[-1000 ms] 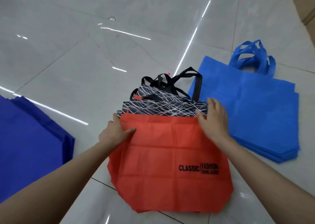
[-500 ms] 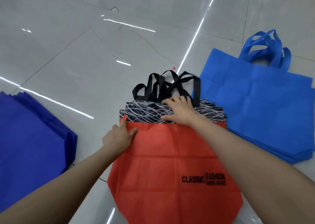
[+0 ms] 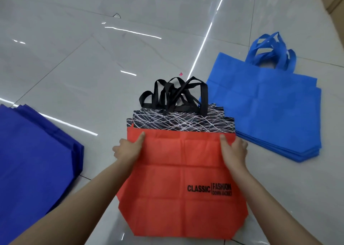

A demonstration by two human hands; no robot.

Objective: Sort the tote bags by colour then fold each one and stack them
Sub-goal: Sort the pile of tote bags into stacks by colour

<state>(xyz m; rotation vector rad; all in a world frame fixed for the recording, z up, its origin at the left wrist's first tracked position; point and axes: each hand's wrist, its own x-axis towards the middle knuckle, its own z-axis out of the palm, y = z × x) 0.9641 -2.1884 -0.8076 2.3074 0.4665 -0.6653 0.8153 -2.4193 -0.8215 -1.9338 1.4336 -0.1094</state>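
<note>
Back from the black handles (image 3: 175,95), our right hand (image 3: 234,151) now grips the right edge of the red bag (image 3: 182,170), mirroring our left hand (image 3: 128,149). Thumbs lie on top and fingers (image 3: 242,145) curl round the edges. We judge this squares the bag on the floor (image 3: 93,58), between the dark blue stack (image 3: 33,151) and the light blue stack (image 3: 270,110), ready for folding.

Both arms are reaching forward, level with each other.
Left grip (image 3: 128,149) and right grip (image 3: 235,151) are clasping the red tote bag (image 3: 178,170) by its sides, thumbs lying on top.
</note>
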